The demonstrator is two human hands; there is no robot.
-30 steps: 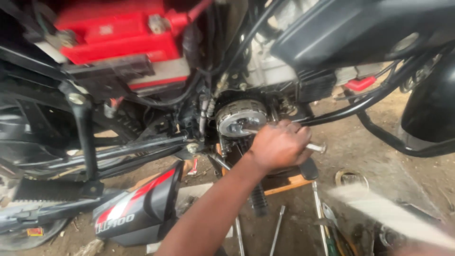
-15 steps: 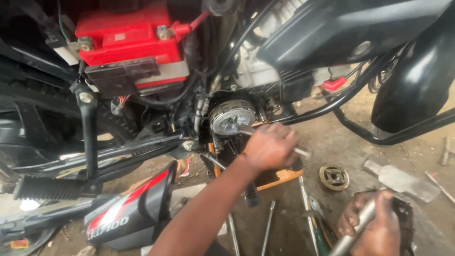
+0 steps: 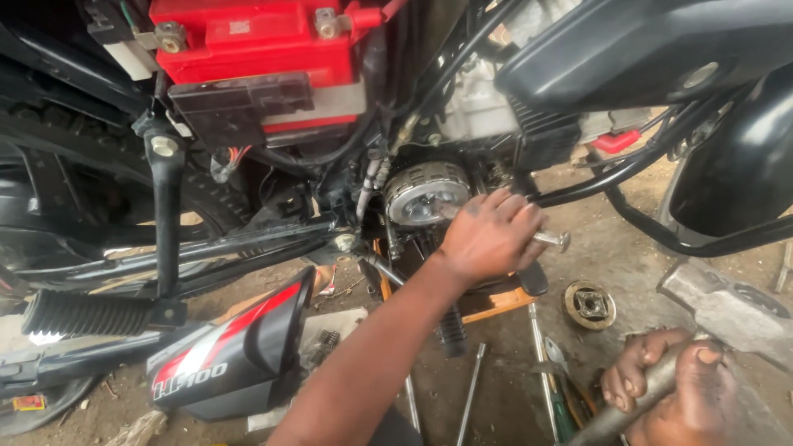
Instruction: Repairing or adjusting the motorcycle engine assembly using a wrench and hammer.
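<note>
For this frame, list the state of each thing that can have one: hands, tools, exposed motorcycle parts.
left hand: closed around a metal rod
metal rod: held level, tip pointing at the round engine part
right hand: closed on a hammer handle
hammer: raised, head off the ground
round engine part: exposed, cover off
red battery: mounted, uncovered
round metal disc: lying loose on the ground

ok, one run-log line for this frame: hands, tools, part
left hand: grips metal rod at round engine part | right hand: holds hammer raised | ground: round metal disc
</note>
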